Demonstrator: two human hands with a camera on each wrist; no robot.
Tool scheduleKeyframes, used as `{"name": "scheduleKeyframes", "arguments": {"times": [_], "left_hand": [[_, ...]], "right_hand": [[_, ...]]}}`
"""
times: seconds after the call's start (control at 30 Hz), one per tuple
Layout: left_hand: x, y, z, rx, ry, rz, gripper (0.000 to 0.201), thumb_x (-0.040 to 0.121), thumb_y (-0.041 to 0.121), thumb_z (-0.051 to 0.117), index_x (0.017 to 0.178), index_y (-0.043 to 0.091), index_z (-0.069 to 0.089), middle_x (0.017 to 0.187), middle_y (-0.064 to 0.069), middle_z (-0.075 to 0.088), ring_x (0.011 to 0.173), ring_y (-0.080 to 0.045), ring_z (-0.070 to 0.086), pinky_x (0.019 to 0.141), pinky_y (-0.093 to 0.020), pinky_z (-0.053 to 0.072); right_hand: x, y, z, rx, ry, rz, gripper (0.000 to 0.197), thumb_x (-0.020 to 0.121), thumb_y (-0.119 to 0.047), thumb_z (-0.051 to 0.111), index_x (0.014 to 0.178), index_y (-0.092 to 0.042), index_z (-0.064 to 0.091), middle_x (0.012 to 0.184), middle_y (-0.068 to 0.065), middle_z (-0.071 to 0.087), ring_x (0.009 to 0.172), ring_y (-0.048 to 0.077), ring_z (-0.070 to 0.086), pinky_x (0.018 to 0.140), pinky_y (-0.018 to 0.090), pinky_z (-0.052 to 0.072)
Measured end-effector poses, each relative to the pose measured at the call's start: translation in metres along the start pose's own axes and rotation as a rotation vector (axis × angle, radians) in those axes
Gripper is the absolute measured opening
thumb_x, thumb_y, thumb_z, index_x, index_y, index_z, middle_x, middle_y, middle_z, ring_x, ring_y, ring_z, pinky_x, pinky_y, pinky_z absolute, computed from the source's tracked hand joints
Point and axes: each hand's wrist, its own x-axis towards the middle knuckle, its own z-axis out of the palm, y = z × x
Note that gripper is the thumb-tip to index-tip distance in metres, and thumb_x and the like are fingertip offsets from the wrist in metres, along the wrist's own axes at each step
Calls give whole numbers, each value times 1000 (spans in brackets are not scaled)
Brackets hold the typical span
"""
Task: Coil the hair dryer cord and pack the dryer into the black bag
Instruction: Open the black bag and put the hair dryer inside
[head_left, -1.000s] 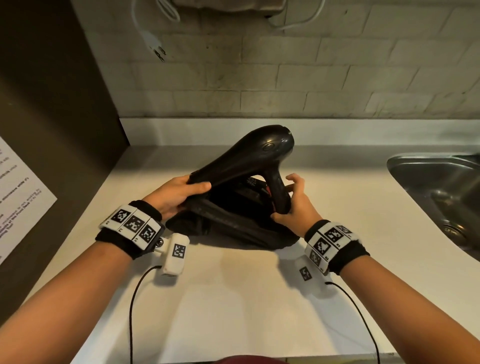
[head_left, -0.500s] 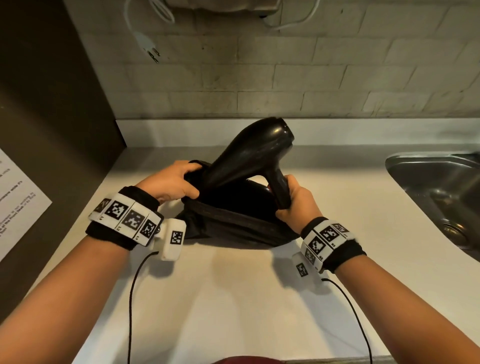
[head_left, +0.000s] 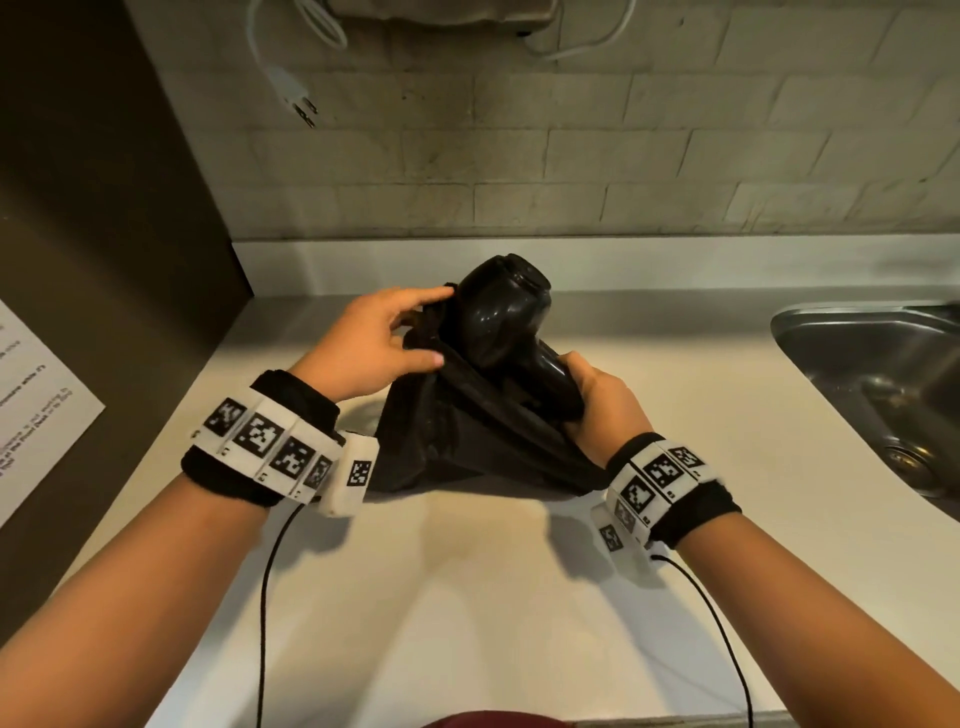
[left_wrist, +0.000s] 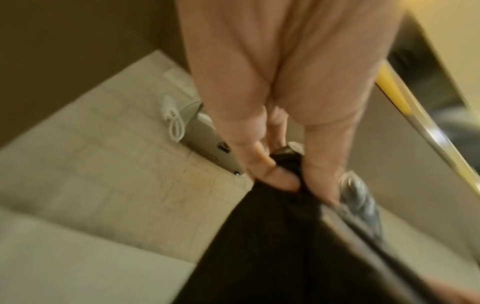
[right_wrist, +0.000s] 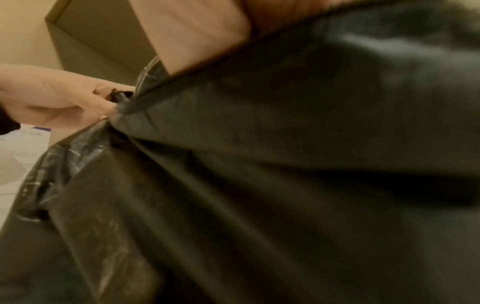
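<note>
Since the earlier frame the hair dryer (head_left: 501, 317) has swung round, its barrel now rising toward the back wall, and the left hand (head_left: 371, 345) has lifted with the bag's rim. That hand pinches the rim of the black bag (head_left: 457, 441) between thumb and fingers, just beside the dryer's barrel. The right hand (head_left: 605, 402) is curled round the dryer's handle, pressing it into the bag's mouth; the lower handle is hidden by fabric. The bag stands on the counter (head_left: 467, 597) near its back edge. A steel sink (head_left: 878, 374) sits at the counter's right edge.
</note>
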Motion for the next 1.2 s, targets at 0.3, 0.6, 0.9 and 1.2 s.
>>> {"name": "scheduleKeyframes", "arguments": {"times": [0.3,0.6,0.9,1.2], "left_hand": [[4,15,23,-204,117,253,34,88,1,50,113,23,56,106,10,62,99,15,55,94,-6,37],[0,13,13,104,-127,99,113,56,16,85,135,57,15,116,9,58,109,-4,55,85,4,35],[-5,9,-1,191,131,84,86,55,6,83,130,22,43,105,7,56,96,-6,54,73,9,32],[-8,-1,-9,229,166,-66,82,58,11,83,129,18,43,108,6,53,99,-8,51,83,-16,38]], "right_hand": [[-1,2,8,-314,-56,-141,53,82,-3,55,126,-27,41,117,4,59,102,30,59,91,44,49],[-6,0,9,-256,6,-205,46,77,-2,61,118,-20,51,115,5,60,104,29,54,89,43,48],[2,26,-21,-75,-213,344,33,74,-16,70,106,-14,59,108,11,56,103,26,53,84,29,43],[30,20,-53,332,195,106,37,83,9,46,65,-23,44,62,-3,48,54,5,48,50,13,41]]}}
